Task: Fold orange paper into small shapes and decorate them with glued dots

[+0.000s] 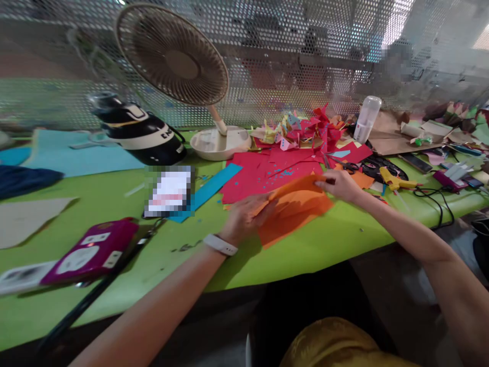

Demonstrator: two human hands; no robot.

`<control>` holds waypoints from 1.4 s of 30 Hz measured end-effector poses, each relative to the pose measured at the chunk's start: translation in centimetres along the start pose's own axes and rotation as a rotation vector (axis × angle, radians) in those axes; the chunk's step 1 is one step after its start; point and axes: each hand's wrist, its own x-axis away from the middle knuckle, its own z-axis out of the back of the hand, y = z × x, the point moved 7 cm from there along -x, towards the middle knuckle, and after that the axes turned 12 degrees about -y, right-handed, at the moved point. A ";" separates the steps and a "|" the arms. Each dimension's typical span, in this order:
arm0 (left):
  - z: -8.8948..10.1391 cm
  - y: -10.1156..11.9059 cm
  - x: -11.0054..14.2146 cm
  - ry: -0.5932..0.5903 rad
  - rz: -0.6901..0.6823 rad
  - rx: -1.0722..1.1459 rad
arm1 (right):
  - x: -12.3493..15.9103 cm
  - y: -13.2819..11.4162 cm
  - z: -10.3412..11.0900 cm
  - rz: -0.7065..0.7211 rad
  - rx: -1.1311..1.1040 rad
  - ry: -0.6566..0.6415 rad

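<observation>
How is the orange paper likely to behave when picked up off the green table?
Probably floppy: the orange paper curves between the left hand and right hand. Likely light for its size, since it looks thin. It may crease easily, as its upper part already bends over.

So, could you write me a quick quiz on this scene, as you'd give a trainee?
1. What colour is the sheet that the left hand touches and the right hand pinches?
a) black
b) orange
c) white

2. True or false: the yellow glue gun lies to the right of the fan.

3. Fill in the blank: the white wristband is on the person's ____ arm.

Key: 1 b; 2 true; 3 left
</observation>
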 end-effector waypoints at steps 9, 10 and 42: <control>-0.1 -1.1 0.1 -0.107 0.152 0.048 | -0.1 12.4 6.9 -0.669 -0.610 0.286; -0.1 -1.0 0.1 -0.116 0.157 0.056 | 0.4 13.1 7.4 -0.704 -0.616 0.325; -1.8 -3.2 0.9 -0.189 0.215 0.185 | 1.8 13.0 8.0 -0.786 0.323 -0.114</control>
